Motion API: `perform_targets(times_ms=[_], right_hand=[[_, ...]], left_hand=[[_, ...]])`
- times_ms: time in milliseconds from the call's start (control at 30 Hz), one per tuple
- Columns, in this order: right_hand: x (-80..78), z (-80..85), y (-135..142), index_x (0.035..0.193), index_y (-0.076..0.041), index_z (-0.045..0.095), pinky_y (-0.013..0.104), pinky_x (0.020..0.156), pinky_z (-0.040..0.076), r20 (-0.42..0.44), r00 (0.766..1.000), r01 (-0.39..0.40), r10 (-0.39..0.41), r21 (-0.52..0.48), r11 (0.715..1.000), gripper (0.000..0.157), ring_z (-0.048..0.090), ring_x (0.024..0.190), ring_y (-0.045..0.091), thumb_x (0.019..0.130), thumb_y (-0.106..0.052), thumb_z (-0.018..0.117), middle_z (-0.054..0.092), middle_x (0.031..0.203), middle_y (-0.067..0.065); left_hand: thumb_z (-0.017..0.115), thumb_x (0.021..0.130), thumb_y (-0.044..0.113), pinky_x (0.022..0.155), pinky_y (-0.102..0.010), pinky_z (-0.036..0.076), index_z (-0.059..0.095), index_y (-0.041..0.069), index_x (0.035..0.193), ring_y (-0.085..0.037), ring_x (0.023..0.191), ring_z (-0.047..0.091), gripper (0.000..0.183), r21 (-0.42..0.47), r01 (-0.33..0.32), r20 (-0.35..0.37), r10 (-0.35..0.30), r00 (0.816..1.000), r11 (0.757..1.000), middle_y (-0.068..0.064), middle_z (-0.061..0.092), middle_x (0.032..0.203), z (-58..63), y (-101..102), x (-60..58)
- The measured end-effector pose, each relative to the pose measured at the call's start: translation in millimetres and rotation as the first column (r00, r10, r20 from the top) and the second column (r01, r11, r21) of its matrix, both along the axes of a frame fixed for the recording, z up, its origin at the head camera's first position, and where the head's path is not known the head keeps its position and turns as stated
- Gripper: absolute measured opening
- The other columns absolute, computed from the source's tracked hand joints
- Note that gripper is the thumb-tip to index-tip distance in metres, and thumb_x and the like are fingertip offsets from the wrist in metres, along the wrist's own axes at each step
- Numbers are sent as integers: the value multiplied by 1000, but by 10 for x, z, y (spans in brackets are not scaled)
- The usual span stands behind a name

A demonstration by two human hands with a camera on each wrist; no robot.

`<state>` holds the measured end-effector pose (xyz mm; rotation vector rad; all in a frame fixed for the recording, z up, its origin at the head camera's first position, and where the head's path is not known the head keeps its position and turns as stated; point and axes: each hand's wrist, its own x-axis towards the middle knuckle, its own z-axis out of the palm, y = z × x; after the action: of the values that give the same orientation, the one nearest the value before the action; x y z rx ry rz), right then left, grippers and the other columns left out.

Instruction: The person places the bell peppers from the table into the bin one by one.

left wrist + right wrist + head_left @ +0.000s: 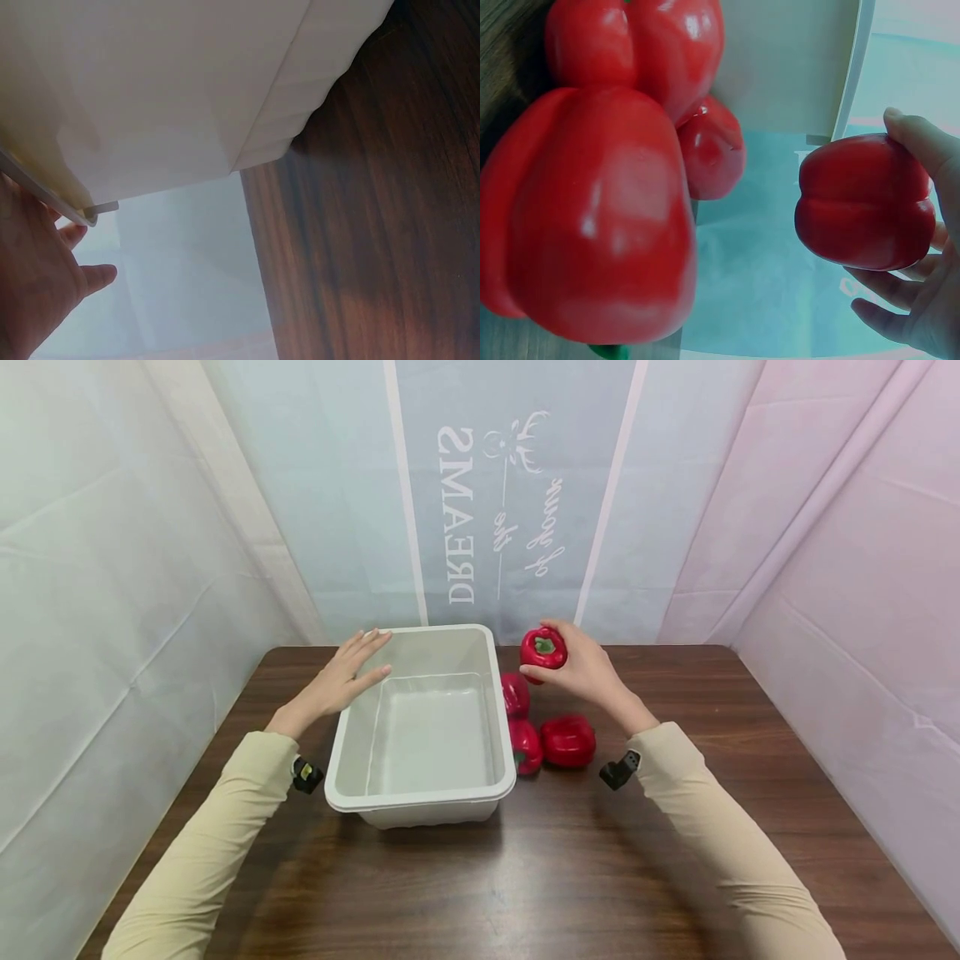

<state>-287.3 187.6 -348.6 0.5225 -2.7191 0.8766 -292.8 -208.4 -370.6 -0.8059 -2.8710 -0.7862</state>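
In the head view my right hand [588,668] holds a red bell pepper [542,649] above the table, its green stem end facing up. The right wrist view shows thumb and fingers around that same pepper [866,202]. Three more red peppers lie below: one at the back [515,695], one beside the tub [525,746], and one further right [568,741]. My left hand [337,681] rests at the left rim of a pale grey plastic tub [420,797], fingers extended. In the left wrist view, the left hand [45,270] lies by the tub's rim.
A dark wooden table [480,893] carries everything. A pale fabric backdrop [510,510] with mirrored lettering hangs behind it, and white cloth walls [862,593] stand on both sides. The tub's inside holds nothing visible.
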Motion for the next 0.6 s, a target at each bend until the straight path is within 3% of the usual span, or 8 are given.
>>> perform_targets(times_ms=[600], right_hand=[[-18,54,-34,133,-19,44,41,78,54,-51,998,-23,22,-20,1000,75,55,104,21,71,-49,74,55,121,3]], left_hand=[[41,96,45,109,-62,3,15,31,149,-22,143,-6,61,63,9,32,-11,999,998,-1,6,156,-7,3,10]])
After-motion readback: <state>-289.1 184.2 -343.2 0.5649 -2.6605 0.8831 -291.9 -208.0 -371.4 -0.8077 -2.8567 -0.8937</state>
